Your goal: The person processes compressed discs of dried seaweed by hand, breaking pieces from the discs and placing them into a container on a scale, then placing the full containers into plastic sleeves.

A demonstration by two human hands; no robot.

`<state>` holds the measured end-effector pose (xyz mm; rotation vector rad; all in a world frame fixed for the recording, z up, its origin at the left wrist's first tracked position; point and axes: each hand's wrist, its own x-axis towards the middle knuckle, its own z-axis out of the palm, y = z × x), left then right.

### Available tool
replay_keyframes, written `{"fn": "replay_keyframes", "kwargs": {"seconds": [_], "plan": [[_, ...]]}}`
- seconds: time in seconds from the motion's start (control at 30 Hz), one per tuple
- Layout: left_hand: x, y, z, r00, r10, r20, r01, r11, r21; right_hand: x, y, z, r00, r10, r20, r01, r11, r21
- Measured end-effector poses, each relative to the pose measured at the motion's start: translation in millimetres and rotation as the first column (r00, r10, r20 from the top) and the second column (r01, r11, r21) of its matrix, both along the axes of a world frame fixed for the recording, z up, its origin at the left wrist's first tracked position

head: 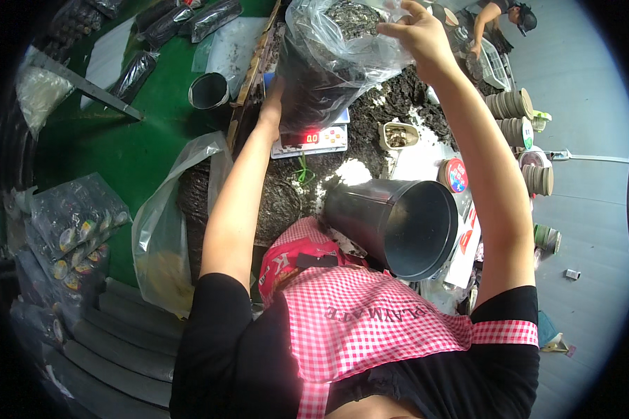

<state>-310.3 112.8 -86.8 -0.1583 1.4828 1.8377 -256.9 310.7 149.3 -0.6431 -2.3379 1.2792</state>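
A large clear plastic bag [320,84], packed with dark flaky material that looks like dried seaweed, is tilted over a digital scale [310,149]. My left hand [272,107] presses against the bag's left side, its fingers partly hidden. At the bag's loose upper rim, my right hand [419,39] pinches the film. The scale's red display is lit; whether the bag rests on its pan cannot be seen. A dark metal bucket [367,220] lies on its side close to my apron, mouth toward the right. Green ties [303,170] lie before the scale.
More dark material [398,99] covers the worktable. A small tub [399,136] and a red-lidded jar [453,175] stand right. An empty-looking plastic bag [162,230] hangs left. Packed bags [78,225] and a bucket [208,90] are beyond. Another person [495,21] works at upper right.
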Motion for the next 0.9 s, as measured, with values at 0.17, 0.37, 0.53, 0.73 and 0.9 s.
{"fn": "replay_keyframes", "kwargs": {"seconds": [0.17,0.37,0.53,0.73,0.9], "plan": [[-1,-10,4,0.994,0.001,-0.112,0.005,0.999,0.052,26,5,17,0.987,0.084,0.140,-0.103,0.986,0.131],[9,-41,-31,0.991,0.122,-0.062,-0.121,0.992,0.022,53,-26,53,0.982,-0.128,0.141,0.034,0.846,0.531],[24,-52,-52,0.991,0.079,-0.111,-0.085,0.995,-0.058,63,-26,58,0.995,-0.068,0.067,0.022,0.844,0.536],[14,-50,-49,0.988,0.032,-0.154,-0.028,0.999,0.028,69,-30,48,0.997,0.074,-0.015,-0.049,0.787,0.614],[50,-92,-134,0.877,-0.263,-0.402,0.057,0.888,-0.456,95,-21,30,0.975,0.196,-0.107,-0.058,0.686,0.725]]}}
